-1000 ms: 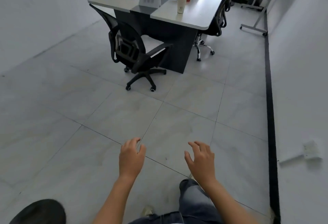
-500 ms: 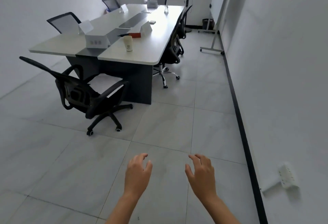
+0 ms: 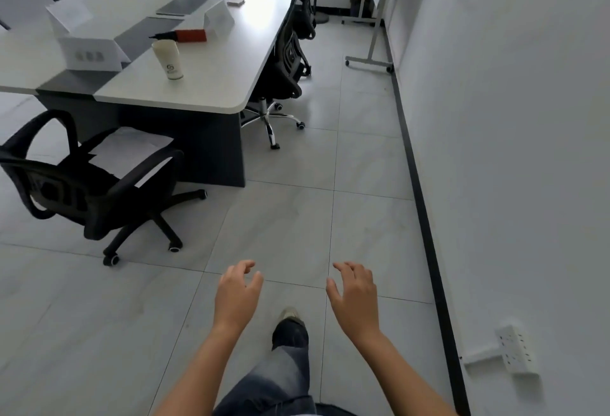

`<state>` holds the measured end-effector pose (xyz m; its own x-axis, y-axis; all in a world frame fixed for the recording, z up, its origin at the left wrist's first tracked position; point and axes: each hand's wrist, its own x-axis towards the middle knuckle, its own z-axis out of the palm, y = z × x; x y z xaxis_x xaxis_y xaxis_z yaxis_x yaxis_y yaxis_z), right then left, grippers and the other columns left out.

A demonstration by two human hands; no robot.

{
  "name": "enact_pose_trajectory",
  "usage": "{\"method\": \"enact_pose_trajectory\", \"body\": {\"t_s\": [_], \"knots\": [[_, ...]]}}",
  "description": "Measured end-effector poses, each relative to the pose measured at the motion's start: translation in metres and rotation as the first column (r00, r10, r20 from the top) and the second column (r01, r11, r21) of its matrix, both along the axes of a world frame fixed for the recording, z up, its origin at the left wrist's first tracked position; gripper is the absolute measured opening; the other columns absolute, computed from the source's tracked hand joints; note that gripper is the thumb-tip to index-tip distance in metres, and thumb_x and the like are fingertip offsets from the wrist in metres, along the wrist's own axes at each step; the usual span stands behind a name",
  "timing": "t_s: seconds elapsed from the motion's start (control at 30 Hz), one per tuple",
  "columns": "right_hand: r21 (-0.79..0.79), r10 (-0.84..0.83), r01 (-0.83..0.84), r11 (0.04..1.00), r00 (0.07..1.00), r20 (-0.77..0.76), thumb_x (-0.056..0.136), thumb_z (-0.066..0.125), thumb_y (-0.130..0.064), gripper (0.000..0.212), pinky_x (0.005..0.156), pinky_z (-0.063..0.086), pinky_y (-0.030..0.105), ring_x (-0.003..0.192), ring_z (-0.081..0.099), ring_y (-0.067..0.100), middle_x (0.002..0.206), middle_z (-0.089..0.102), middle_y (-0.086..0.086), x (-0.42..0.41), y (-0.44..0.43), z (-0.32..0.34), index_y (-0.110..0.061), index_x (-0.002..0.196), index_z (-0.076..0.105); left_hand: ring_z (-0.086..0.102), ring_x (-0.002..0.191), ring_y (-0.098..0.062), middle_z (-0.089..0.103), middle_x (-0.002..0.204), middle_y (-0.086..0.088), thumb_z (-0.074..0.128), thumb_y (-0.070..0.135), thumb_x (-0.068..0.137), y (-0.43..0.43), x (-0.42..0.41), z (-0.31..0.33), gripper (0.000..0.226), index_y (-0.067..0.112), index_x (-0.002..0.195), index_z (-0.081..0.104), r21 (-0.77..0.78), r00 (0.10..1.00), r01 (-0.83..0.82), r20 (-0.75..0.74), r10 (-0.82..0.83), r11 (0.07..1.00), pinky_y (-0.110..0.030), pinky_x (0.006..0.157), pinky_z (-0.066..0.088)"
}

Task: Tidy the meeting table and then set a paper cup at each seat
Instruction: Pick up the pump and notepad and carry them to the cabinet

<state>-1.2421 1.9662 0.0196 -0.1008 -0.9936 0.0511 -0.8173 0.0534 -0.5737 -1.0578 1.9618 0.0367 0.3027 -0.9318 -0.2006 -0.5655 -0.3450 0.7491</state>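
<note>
Both hands hang empty with fingers spread, the left hand (image 3: 237,297) and right hand (image 3: 355,297) low over the tiled floor, well short of the meeting table (image 3: 204,85). One stack of paper cups (image 3: 167,58) stands near the table's near right edge, beside a red marker (image 3: 185,35) and folded name cards (image 3: 90,54). A hasty reach could likely tip the tall stack or scatter the cards, and the black office chair (image 3: 89,191), angled out at the near end, could catch a leg.

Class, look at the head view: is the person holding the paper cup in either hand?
No: the paper cup stands on the meeting table, while the left hand and right hand hang open and empty above the floor.
</note>
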Motion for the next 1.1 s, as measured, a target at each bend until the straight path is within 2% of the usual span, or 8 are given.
{"method": "enact_pose_trajectory", "body": {"t_s": [0.1, 0.2, 0.33, 0.47, 0.6, 0.77, 0.97, 1.1], "knots": [[0.007, 0.006, -0.006, 1.000, 0.999, -0.040, 0.079, 0.044, -0.032, 0.041, 0.072, 0.052, 0.037, 0.092, 0.063, 0.029, 0.097, 0.067, 0.012, -0.008, -0.063, 0.004, -0.007, 0.102, 0.067, 0.050, 0.112, -0.024, 0.056, 0.120, -0.013, 0.048, 0.015, 0.091, -0.067, -0.003, 0.001, 0.030, 0.005, 0.118, 0.054, -0.006, 1.000, 0.024, -0.017, -0.024, 1.000, -0.035, 0.093, 0.041], [0.030, -0.020, 0.022, 0.999, 0.999, -0.041, 0.079, 0.046, -0.029, 0.041, 0.080, 0.049, 0.039, 0.100, 0.059, 0.030, 0.103, 0.065, 0.013, -0.019, -0.122, 0.009, -0.006, 0.108, 0.064, 0.051, 0.109, -0.025, 0.056, 0.117, -0.014, 0.048, 0.015, 0.091, -0.135, -0.008, 0.006, 0.029, 0.004, 0.116, 0.056, -0.007, 0.998, 0.031, -0.048, -0.031, 0.999, -0.036, 0.092, 0.042], [0.072, -0.105, 0.106, 0.992, 0.994, -0.014, 0.078, 0.045, -0.027, 0.042, 0.083, 0.047, 0.036, 0.102, 0.058, 0.029, 0.107, 0.064, 0.013, -0.036, -0.178, 0.009, -0.006, 0.111, 0.063, 0.052, 0.098, -0.019, 0.056, 0.114, -0.011, 0.046, 0.016, 0.091, -0.210, -0.024, 0.005, 0.029, 0.006, 0.117, 0.054, -0.006, 0.994, 0.076, -0.082, -0.076, 0.997, -0.028, 0.079, 0.040], [0.170, -0.177, 0.173, 0.970, 0.984, 0.009, 0.081, 0.040, -0.029, 0.046, 0.088, 0.042, 0.029, 0.108, 0.053, 0.025, 0.115, 0.060, 0.010, -0.056, -0.197, -0.001, -0.008, 0.118, 0.058, 0.054, 0.092, -0.018, 0.058, 0.107, -0.009, 0.047, 0.015, 0.091, -0.247, -0.054, -0.008, 0.030, 0.005, 0.119, 0.054, 0.088, 0.981, 0.159, -0.124, -0.147, 0.983, -0.028, 0.078, 0.042], [0.211, -0.222, 0.212, 0.954, 0.975, 0.025, 0.089, 0.050, -0.021, 0.036, 0.092, 0.041, 0.029, 0.112, 0.052, 0.023, 0.120, 0.058, 0.008, -0.091, -0.233, -0.012, -0.009, 0.122, 0.055, 0.054, 0.089, -0.018, 0.060, 0.106, -0.010, 0.046, 0.015, 0.091, -0.288, -0.091, -0.017, 0.030, 0.007, 0.119, 0.054, 0.154, 0.972, 0.222, -0.111, -0.206, 0.963, -0.028, 0.077, 0.041], [0.150, -0.222, 0.213, 0.965, 0.974, 0.046, 0.090, 0.052, -0.017, 0.035, 0.094, 0.039, 0.029, 0.113, 0.050, 0.022, 0.122, 0.058, 0.008, -0.155, -0.321, -0.011, -0.010, 0.124, 0.053, 0.054, 0.087, -0.019, 0.057, 0.096, -0.005, 0.046, 0.014, 0.091, -0.365, -0.149, -0.014, 0.029, 0.006, 0.118, 0.055, 0.118, 0.981, 0.178, -0.099, -0.167, 0.977, -0.027, 0.075, 0.039], [0.054, -0.152, 0.149, 0.987, 0.986, 0.071, 0.089, 0.054, -0.017, 0.032, 0.093, 0.042, 0.032, 0.109, 0.053, 0.025, 0.117, 0.061, 0.011, -0.236, -0.440, 0.008, -0.007, 0.118, 0.057, 0.054, 0.088, -0.017, 0.057, 0.095, -0.003, 0.046, 0.015, 0.091, -0.447, -0.231, -0.005, 0.030, 0.007, 0.118, 0.055, 0.087, 0.990, 0.119, -0.089, -0.112, 0.989, -0.027, 0.076, 0.041], [0.087, -0.111, 0.104, 0.991, 0.990, 0.084, 0.085, 0.045, -0.028, 0.039, 0.088, 0.041, 0.029, 0.103, 0.056, 0.026, 0.112, 0.064, 0.012, -0.262, -0.491, 0.005, -0.006, 0.113, 0.060, 0.056, 0.090, -0.017, 0.059, 0.097, -0.003, 0.047, 0.015, 0.090, -0.482, -0.262, -0.002, 0.029, 0.008, 0.117, 0.056, 0.118, 0.994, 0.087, -0.072, -0.079, 0.989, -0.028, 0.079, 0.045]]}}
